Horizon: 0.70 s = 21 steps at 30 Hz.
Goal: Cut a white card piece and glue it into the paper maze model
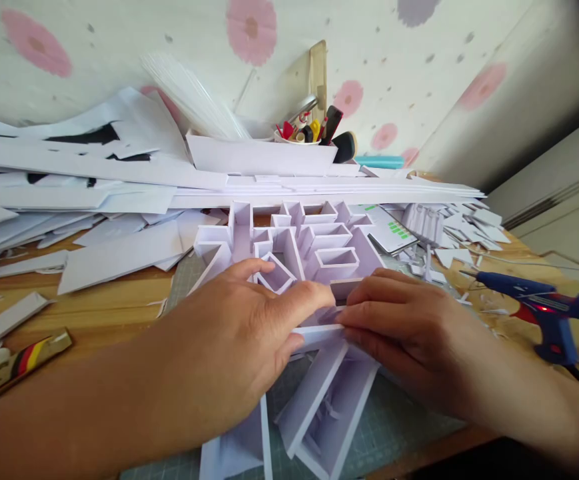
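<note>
A white foam-board model (336, 263) with many small walled compartments stands on a green cutting mat (394, 413). My left hand (249, 320) lies over its front left part, fingers apart, with the thumb reaching toward the other hand. My right hand (394, 320) is closed at the front right part, its fingertips pinching the edge of a white wall piece (319, 335). Just behind the fingertips a small greyish panel (344, 289) shows between the walls. Part of the model is hidden under both hands.
White board sheets (119, 257) are piled at the left. A blue glue gun (544, 300) lies at the right, near scattered scraps (474, 227). A white holder (264, 157) with tools stands at the back. A yellow box (19, 367) sits at the left.
</note>
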### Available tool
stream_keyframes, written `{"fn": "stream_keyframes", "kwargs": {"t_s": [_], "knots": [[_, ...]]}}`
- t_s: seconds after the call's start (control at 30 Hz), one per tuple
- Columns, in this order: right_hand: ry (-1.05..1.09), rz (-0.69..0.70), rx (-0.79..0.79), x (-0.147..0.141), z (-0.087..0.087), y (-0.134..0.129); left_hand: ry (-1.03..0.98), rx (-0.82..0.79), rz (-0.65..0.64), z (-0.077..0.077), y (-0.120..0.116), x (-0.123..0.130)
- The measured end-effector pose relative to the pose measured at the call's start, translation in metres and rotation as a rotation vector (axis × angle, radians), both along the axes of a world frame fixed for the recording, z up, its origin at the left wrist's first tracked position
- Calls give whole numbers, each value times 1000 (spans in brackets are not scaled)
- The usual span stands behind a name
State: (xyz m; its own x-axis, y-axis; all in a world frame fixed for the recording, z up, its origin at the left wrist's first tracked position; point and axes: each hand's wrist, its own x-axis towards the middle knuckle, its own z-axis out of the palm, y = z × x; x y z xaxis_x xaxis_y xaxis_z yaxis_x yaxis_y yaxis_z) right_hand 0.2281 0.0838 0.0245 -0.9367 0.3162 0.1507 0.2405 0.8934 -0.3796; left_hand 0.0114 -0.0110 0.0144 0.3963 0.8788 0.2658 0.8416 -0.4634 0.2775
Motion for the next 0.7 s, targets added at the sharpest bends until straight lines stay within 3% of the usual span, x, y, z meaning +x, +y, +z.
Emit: {"fn": "stream_keyframes", "kwargs": {"t_s": [0.17, 0.47, 0.7], "knots": [[-21, 11, 3, -3, 0, -1, 79, -61, 3, 0, -2, 3], [-45, 13, -61, -5, 2, 2, -6, -72, 43, -7, -4, 1], [-31, 6, -88, -7, 2, 1, -1, -136, 17, -2, 0, 1]]}}
